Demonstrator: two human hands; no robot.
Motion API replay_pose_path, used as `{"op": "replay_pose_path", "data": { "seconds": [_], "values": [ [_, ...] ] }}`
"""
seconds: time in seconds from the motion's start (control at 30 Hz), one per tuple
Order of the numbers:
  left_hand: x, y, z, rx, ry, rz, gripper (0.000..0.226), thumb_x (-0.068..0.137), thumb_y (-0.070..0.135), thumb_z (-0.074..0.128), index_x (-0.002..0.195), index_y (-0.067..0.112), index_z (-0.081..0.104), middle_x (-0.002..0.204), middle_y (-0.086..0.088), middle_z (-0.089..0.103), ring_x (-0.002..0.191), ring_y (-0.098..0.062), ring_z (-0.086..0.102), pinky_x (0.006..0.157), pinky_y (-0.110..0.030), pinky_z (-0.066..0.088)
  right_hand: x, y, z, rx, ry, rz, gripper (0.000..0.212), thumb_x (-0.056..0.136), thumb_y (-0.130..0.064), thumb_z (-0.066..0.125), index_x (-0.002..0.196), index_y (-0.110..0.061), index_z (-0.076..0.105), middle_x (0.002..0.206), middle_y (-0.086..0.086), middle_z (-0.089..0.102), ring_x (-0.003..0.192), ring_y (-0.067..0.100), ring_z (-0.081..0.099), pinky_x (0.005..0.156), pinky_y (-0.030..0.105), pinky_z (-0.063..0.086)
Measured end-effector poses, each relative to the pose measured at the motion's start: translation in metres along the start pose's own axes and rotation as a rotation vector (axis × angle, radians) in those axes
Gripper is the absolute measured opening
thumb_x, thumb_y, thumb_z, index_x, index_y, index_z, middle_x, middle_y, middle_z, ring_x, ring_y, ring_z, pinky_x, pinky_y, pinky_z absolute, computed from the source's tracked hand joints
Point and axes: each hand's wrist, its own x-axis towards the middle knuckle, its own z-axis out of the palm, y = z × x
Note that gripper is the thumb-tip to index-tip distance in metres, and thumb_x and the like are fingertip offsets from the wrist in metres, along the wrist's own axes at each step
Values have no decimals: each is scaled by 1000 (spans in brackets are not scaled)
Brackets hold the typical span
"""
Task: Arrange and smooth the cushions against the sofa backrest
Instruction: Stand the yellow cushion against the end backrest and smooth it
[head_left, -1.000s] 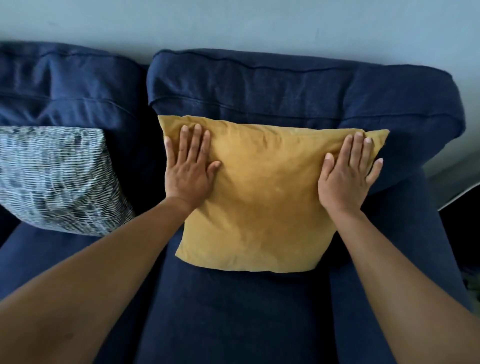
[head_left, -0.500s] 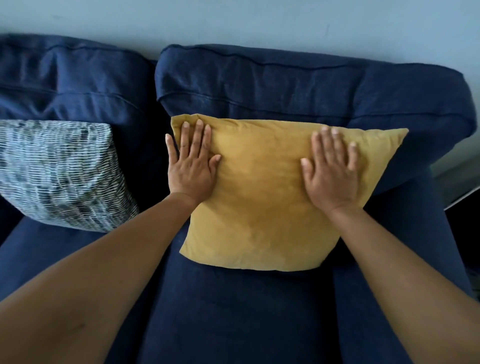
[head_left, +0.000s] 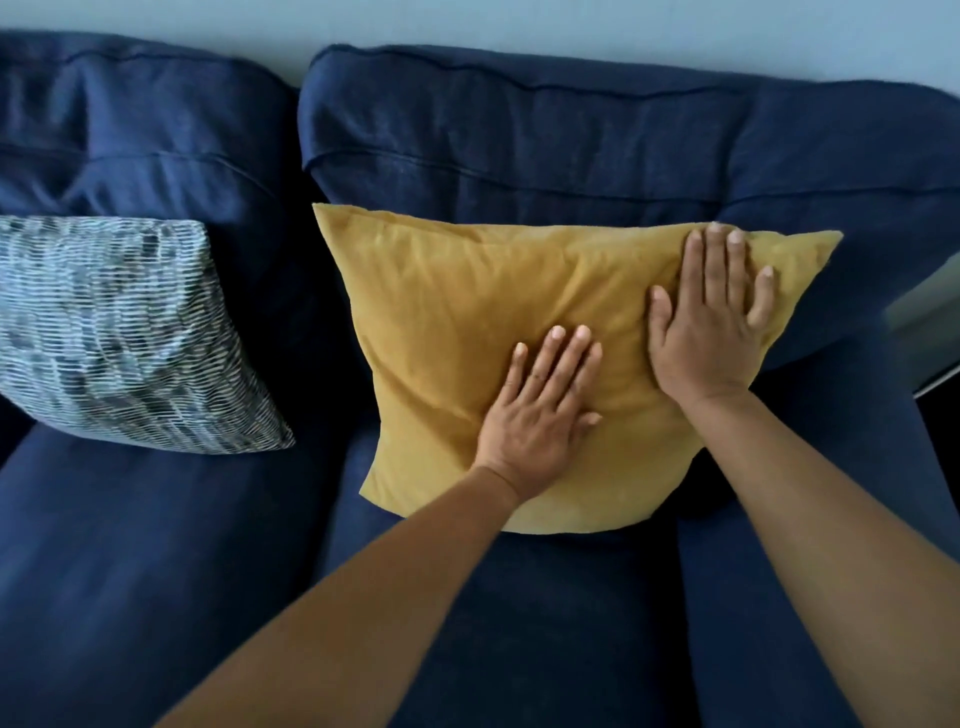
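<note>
Already the yellow cushion leaned on the sofa backrest beside the patterned cushion, left hand and right hand pressed flat with fingers spread, creases seemingly left to smooth.

No readable text, label, brand or number anywhere in view.

1. Plain cushion leans on right backrest, on sofa seat.
2. Patterned cushion left of it, apart, against left backrest.
3. Both hands lie flat on plain cushion: left hand nearer, right hand farther right.
</note>
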Motion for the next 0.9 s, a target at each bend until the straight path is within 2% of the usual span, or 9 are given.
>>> {"op": "replay_pose_path", "data": {
  "seconds": [0.07, 0.17, 0.3, 0.4, 0.47, 0.53, 0.63, 0.73, 0.9],
  "values": [
    [-12, -39, 11, 74, 20, 24, 66, 102, 48, 35, 158, 16, 19, 164, -2, 16, 155, -22, 7, 125, -45, -4, 0, 7, 1, 21, 23, 9, 66, 104, -49, 14, 159, -12, 7, 168, 7, 6, 154, 21, 0, 122, 52, 0],
    [-27, -95, 16, 152, 66, -110, 66, 102, 49, 31, 157, 13, 22, 163, -3, 20, 155, -22, 3, 124, -46, -5, 0, 2, 3, 44, 87, 49, 68, 103, -51, 9, 159, -12, 6, 168, 7, 5, 154, 22, 0, 122, 55, 4],
    [-25, -103, 15, 161, 91, -177, 66, 104, 44, 35, 158, 9, 19, 164, -9, 24, 151, -32, 14, 123, -52, -6, -16, -38, -14, 70, 297, 139, 66, 105, -44, 18, 157, -4, 13, 165, 15, 15, 153, 29, 11, 121, 56, 9],
    [-27, -98, 18, 137, 106, -195, 69, 104, 41, 37, 159, 10, 9, 165, -7, 17, 153, -31, 10, 123, -53, -5, -51, -100, -20, 284, 365, -163, 64, 102, -36, 33, 153, 2, 24, 160, 22, 24, 151, 32, 17, 120, 51, 1],
    [-30, -100, 20, 137, 111, -189, 70, 104, 40, 35, 160, 12, 1, 165, -6, 11, 155, -28, 5, 123, -55, -2, -83, -127, -1, 210, 285, -419, 65, 102, -38, 39, 155, -5, 19, 162, 13, 19, 151, 23, 14, 121, 48, 3],
    [-30, -105, 18, 138, 121, -186, 66, 106, 41, 29, 159, 11, 6, 165, -8, 16, 154, -27, 8, 123, -54, -1, -97, -118, 26, 60, 246, -521, 65, 102, -42, 44, 156, -13, 21, 162, 7, 21, 151, 18, 18, 119, 47, 12],
    [-32, -112, 16, 139, 107, -179, 65, 105, 43, 31, 158, 9, 18, 165, -10, 23, 153, -29, 16, 124, -54, 1, -94, -65, 50, -115, 202, -464, 70, 102, -51, 41, 158, -15, 19, 165, 3, 18, 152, 17, 15, 120, 46, 9],
    [-33, -114, 17, 158, 69, -198, 67, 105, 44, 31, 159, 10, 11, 166, -10, 18, 154, -29, 13, 124, -54, 0, -92, -14, 52, -213, 191, -317, 75, 102, -58, 30, 159, -13, 13, 167, 4, 5, 154, 19, 5, 121, 47, 3],
    [-37, -106, -6, 111, 27, -317, 67, 105, 33, 34, 158, 6, 3, 167, -16, 11, 155, -29, 3, 124, -54, 0, -97, 9, 21, -27, 115, 45, 73, 103, -56, 15, 158, -10, 2, 166, 13, 8, 154, 25, 4, 120, 56, 7]
  ]
}}
